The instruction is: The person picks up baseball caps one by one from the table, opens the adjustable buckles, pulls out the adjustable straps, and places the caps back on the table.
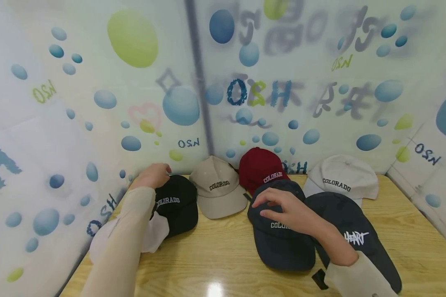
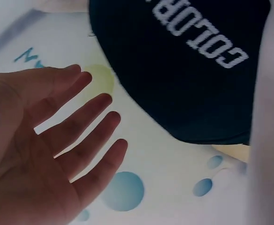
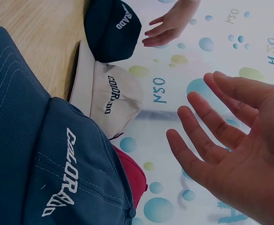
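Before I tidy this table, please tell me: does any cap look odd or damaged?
Yes, the HEART cap at the right looks odd: the navy cap beside it, the red cap, beige cap and black cap all say COLORADO. It also lies slanted. No damage is visible.

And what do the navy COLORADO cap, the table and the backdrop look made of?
Navy COLORADO cap: matte woven fabric, perhaps cotton, with visible stitch rows.
Table: glossy wood or wood-look laminate, with grain and a bright reflection.
Backdrop: thin printed sheet; blurred lettering seems to show through. Fabric or plastic, unclear.
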### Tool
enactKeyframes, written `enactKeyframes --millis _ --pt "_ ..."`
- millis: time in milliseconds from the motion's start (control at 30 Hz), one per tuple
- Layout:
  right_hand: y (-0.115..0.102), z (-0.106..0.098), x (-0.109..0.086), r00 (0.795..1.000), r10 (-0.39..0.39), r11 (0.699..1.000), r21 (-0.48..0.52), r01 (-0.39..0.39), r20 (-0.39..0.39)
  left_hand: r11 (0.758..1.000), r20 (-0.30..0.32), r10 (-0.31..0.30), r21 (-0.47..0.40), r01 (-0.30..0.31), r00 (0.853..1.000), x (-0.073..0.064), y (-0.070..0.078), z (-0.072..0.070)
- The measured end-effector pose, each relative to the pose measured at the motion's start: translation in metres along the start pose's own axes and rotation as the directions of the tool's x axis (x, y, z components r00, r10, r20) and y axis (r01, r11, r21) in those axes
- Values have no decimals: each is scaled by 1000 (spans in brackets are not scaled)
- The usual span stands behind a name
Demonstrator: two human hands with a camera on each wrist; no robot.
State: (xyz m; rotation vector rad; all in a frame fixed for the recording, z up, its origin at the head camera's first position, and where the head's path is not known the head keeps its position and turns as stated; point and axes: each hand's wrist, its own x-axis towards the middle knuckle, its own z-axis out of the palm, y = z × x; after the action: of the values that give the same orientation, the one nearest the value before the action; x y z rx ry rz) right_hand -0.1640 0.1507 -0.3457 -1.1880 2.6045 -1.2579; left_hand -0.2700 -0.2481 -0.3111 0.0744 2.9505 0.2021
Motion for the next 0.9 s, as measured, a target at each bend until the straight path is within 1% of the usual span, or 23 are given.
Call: enactKeyframes --millis 100,200,300,367,500,600,733,833,900 --pt "1 0 0 1000 0 1000 -4 0 2 1000 -7 -19 -20 19 1000 4 -4 6" --pt "2 1 0 1000 1 1000 -2 -1 8 999 -6 -46 -29 46 999 7 -9 16" --pt "3 2 0 1000 -4 1000 -5 4 15 996 -2 -77 -41 77 997 14 -14 26" --pt "3 2 0 1000 -10 1000 -9 10 16 995 -9 -87 -47 87 996 19 -15 30" --pt "2 5 1 1000 -18 1000 -15 18 20 997 -44 -71 -26 70 997 24 -14 30" --pt "1 8 3 999 -10 1000 -22 11 32 999 -51 -51 -11 50 997 27 -13 31" --pt "0 13 7 999 2 1000 -29 -1 53 999 -51 -48 -3 48 998 31 -13 34" --pt "0 15 8 998 4 1000 -21 -2 63 999 -72 -50 -6 50 996 35 -12 35" --pt "1 16 8 998 5 1000 -22 -3 64 999 -81 -40 -7 40 996 37 -11 35"
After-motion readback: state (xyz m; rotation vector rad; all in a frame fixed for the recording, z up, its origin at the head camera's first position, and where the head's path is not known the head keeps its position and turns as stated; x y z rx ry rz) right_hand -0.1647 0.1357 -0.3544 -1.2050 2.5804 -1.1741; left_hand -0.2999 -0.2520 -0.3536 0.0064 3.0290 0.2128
